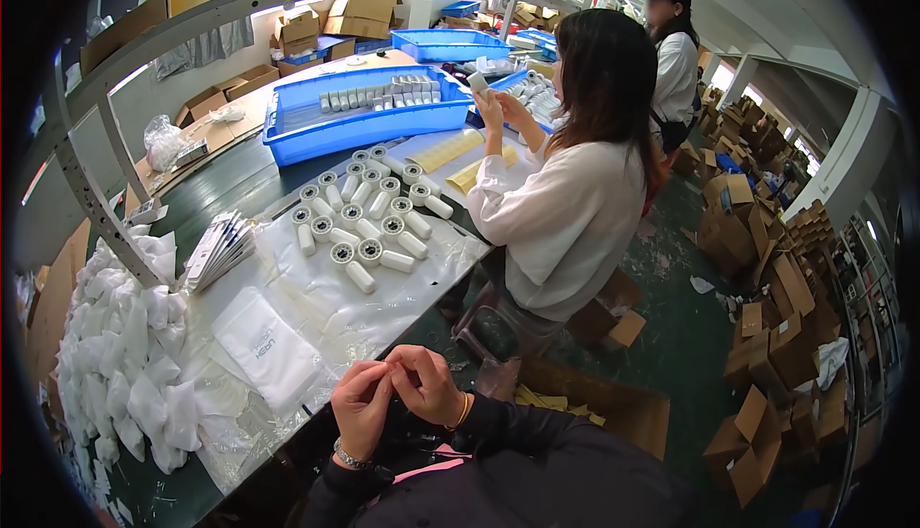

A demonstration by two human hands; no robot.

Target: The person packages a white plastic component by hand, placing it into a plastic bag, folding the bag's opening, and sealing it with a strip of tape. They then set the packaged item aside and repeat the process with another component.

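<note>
Dark sleeves rise from the lower edge, and both hands meet just above them, over the near edge of the bench (240, 188). The left hand (361, 405), a bracelet at its wrist, is curled with fingers bent inward; the right hand (425, 381) curls against it, fingertips touching. Something small seems pinched between the fingertips, but it is hidden by the fingers and too small to make out, so what they grip cannot be told. Just left of the hands lies a flat white pouch (266, 348) on clear plastic sheet. Farther left, a heap of white bags (125, 346) runs out of sight at the dark rim. Beyond the pouch, white rollers (369, 221) lie in rows. A co-worker (575, 193) in white sits at the bench, holding a white piece up, near a blue tray (287, 135).
</note>
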